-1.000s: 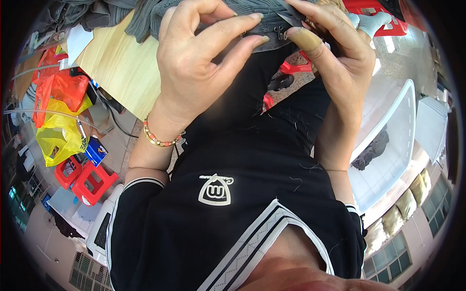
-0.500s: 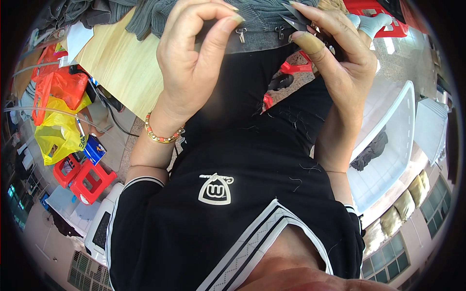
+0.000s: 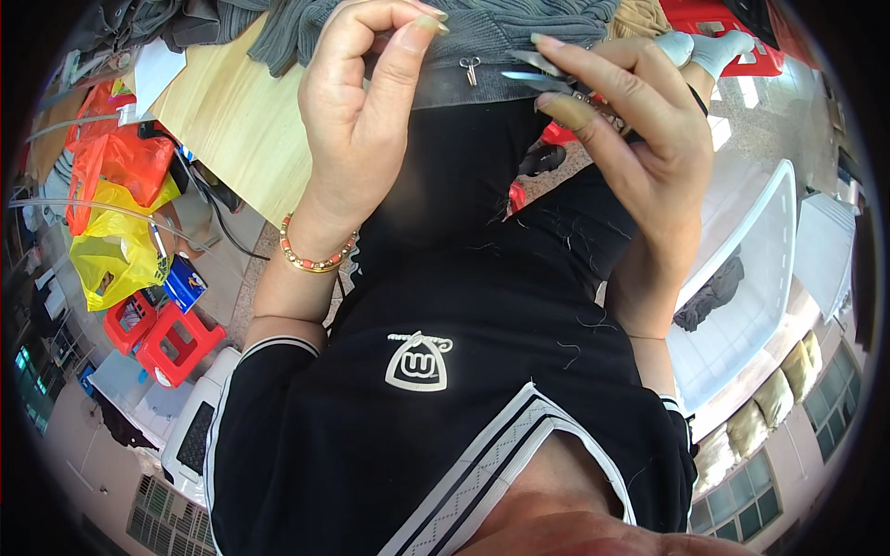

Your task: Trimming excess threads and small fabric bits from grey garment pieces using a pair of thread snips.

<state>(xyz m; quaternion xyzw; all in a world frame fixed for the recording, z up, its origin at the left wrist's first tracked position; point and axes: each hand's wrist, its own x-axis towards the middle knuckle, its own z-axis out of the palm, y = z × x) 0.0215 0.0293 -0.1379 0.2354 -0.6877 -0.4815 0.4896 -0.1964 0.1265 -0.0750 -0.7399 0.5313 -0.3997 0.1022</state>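
Note:
My left hand (image 3: 357, 125) is raised at the top middle, thumb and forefinger tips pinched together; anything between them is too small to make out. In my right hand (image 3: 644, 139) are thread snips (image 3: 530, 79), their two blades apart and pointing left. Behind both hands lies a grey ribbed knit garment (image 3: 505, 32) over the table edge and my lap. A small metal hook-like fitting (image 3: 471, 72) shows on its darker band, between the left fingertips and the blades. Neither hand visibly touches the knit.
A pale wooden tabletop (image 3: 218, 111) is at left, beside red and yellow plastic bags (image 3: 116, 246) and a red stool (image 3: 181, 343). To the right stands a white bin (image 3: 742, 324) with dark cloth in it. Another person's socked feet (image 3: 718, 51) show at top right.
The snips have moved left and slightly down with my right hand. A second metal fitting, visible earlier near the blades, no longer shows. My left hand has shifted slightly left.

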